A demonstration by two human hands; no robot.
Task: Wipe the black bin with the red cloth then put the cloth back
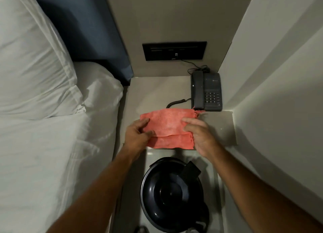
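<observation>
The red cloth (167, 126) lies folded on the front part of the grey bedside table (153, 92). My left hand (138, 133) grips its left edge, thumb and fingers pinching the fabric. My right hand (199, 133) holds its right edge, fingers curled over the cloth. The black bin (172, 194) stands on the floor just below the table's front edge, between my forearms, its round lid shut and a pedal part showing at its upper right.
A dark telephone (206, 92) with a coiled cord sits at the table's back right, touching the cloth's far corner. A black socket panel (174, 50) is on the wall behind. The bed with white sheets (52, 145) and a pillow (31, 57) fills the left; a wall closes the right.
</observation>
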